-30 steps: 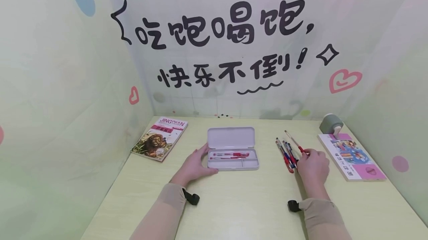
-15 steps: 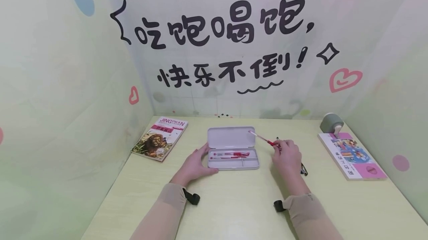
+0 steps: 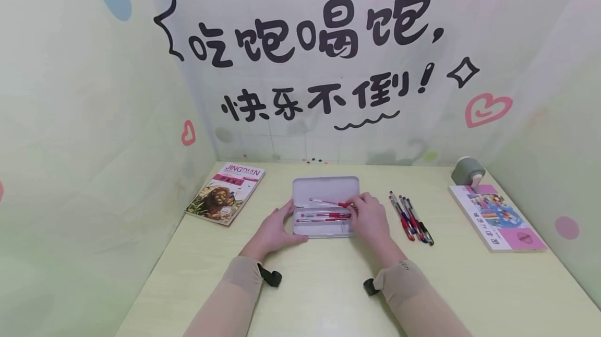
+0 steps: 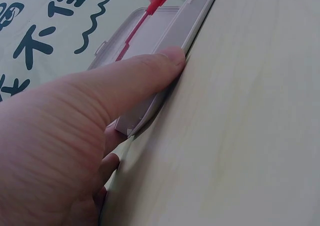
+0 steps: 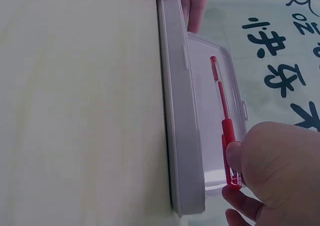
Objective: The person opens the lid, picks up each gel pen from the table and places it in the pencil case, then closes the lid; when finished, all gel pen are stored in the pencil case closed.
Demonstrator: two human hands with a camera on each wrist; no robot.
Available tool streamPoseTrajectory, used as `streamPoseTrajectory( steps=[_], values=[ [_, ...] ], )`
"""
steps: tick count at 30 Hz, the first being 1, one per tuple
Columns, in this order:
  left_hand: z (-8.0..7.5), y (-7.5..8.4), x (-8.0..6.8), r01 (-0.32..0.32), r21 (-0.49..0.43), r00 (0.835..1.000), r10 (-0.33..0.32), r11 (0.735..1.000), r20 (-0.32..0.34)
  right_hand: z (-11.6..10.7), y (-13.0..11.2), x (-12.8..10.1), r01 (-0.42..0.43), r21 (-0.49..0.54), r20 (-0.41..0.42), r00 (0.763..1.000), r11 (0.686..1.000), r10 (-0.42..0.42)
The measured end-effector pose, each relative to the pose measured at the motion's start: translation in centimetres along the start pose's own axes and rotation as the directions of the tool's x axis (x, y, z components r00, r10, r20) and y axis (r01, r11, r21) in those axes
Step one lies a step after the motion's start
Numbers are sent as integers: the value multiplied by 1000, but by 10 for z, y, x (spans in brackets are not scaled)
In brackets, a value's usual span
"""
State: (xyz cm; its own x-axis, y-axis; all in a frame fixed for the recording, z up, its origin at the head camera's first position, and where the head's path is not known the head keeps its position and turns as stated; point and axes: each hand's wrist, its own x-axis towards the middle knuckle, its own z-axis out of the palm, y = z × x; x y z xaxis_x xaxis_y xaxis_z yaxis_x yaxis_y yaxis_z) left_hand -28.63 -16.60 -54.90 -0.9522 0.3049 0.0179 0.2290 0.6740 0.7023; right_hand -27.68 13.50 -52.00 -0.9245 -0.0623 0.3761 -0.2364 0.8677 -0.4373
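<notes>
An open pencil case lies on the table, its lid tipped back, with red pens in the long rear compartment. My left hand grips the case's left end, thumb along the front side and fingers round behind, as the left wrist view shows. Between thumb and fingers my right hand pinches a red gel pen by its capped end, above the case; its clear barrel points left. The right hand hides the case's right end in the head view.
Right of the case lies a bunch of red, blue and black pens. A magazine with a lion sits at the left. At the right, a pink and white book has a grey-green gadget at its top. Fabric walls enclose the table.
My right hand has carried the red gel pen leftward from beside the loose pens to above the pencil case. The left hand has stayed on the case.
</notes>
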Motion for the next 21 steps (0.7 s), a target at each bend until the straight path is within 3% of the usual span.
streamPoseTrajectory(
  steps=[21],
  values=[
    [0,-1,0,-23,1,1000,23,1000,-9,14,-25,0,23,-49,211,977,999,-12]
  ],
)
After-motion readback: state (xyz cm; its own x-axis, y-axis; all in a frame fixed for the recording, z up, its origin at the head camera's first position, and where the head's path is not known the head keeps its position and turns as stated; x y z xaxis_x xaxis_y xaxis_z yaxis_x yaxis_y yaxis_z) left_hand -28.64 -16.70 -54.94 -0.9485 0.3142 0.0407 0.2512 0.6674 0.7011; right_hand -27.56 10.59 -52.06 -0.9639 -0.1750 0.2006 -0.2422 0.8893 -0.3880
